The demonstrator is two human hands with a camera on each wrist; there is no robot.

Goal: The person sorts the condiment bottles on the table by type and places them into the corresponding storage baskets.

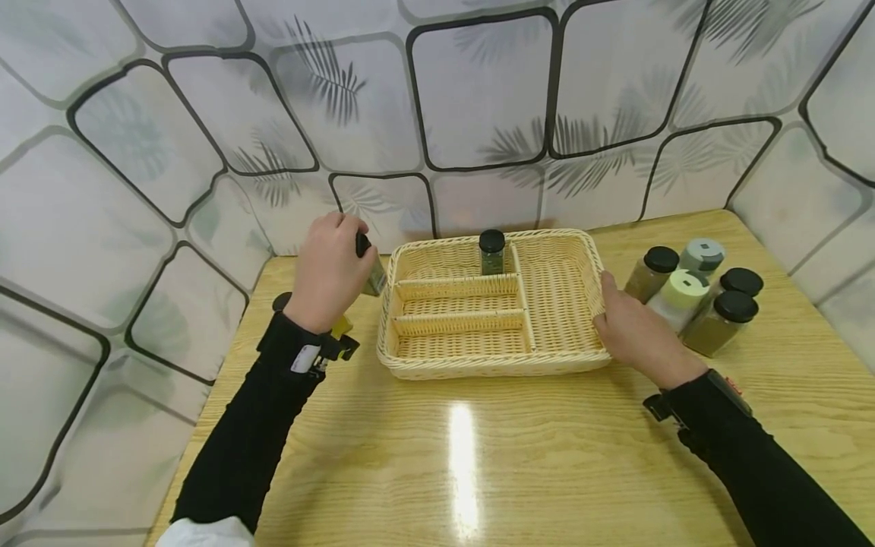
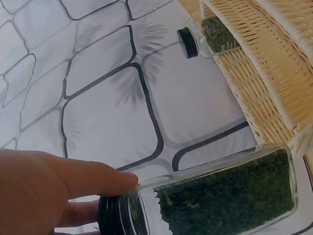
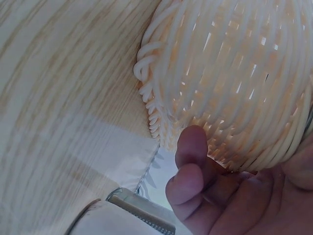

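Observation:
My left hand [image 1: 331, 266] holds a clear spice jar [image 2: 230, 196] of dried green herbs by its black lid. In the head view this jar leans just outside the left end of a cream wicker basket [image 1: 458, 368]. The basket has a wide right compartment and several narrower left ones. A second herb jar [image 1: 492, 258] with a black lid stands in its back left compartment. At the basket's right end, my right hand [image 1: 639, 330] grips the rim. The right wrist view shows curled fingers [image 3: 190, 147] against the woven outer wall.
Several spice jars [image 1: 711, 327] cluster on the table right of my right hand, with black, grey and pale green lids. Behind my left wrist, a black lid [image 1: 281, 301] and something yellow [image 1: 342, 327] show partly. A patterned covering [image 1: 485, 99] rises behind the table.

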